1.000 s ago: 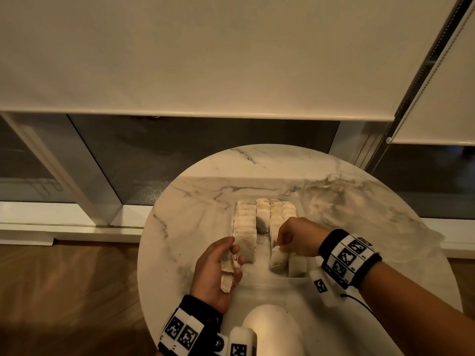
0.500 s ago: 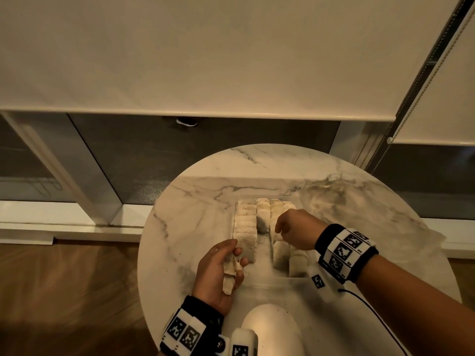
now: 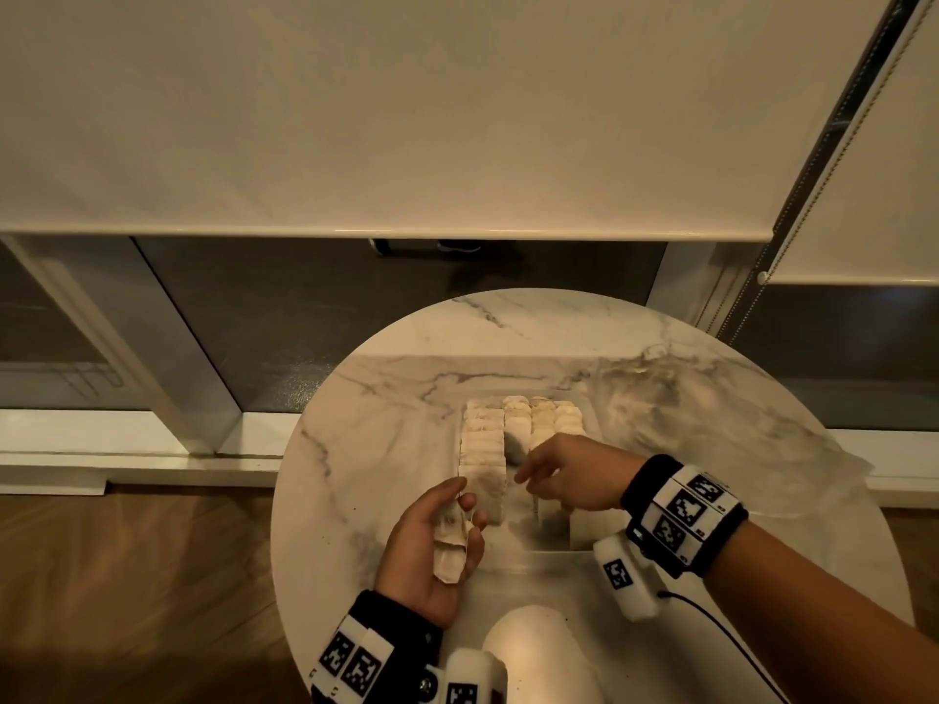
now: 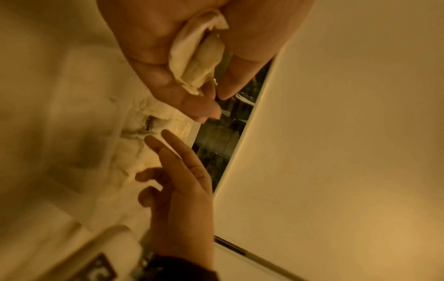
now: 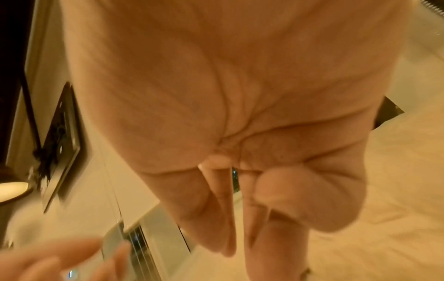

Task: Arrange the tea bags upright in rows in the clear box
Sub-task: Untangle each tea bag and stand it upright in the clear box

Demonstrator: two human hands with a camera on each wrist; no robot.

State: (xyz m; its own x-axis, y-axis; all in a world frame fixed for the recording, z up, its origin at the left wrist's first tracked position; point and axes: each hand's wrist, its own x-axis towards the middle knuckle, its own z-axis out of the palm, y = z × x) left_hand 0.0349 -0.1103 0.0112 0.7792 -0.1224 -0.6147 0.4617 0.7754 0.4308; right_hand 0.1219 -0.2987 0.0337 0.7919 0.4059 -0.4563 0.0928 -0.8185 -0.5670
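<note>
- The left hand (image 3: 432, 546) sits just outside the near-left corner of the clear box (image 3: 592, 434), thumb and fingers (image 3: 470, 546) curled round a small bunch of spare tea bags (image 3: 449, 543). It grips them now as it did a second ago; the left wrist view shows the same bags (image 4: 199, 57) pressed into the palm.
- The right hand (image 3: 569, 475) has changed. A second ago it was bunched low over the near bags on the right side; now it has lifted and swung left, two fingers (image 3: 523, 470) stretched out and apart toward the left hand, the other two bent, holding nothing.
- The packed rows of tea bags (image 3: 513, 424) stand upright just beyond those fingertips, with a dark gap in the second row beside them. A couple of bags (image 3: 584, 525) stand beneath the right wrist.
- Reading: the last bag looks seated, and the right hand is likely reaching for the next one from the left hand's bunch.
- The box's near part looks unfilled, so the task seems well along but unfinished.
- The box rests on the round marble table (image 3: 366, 449).
</note>
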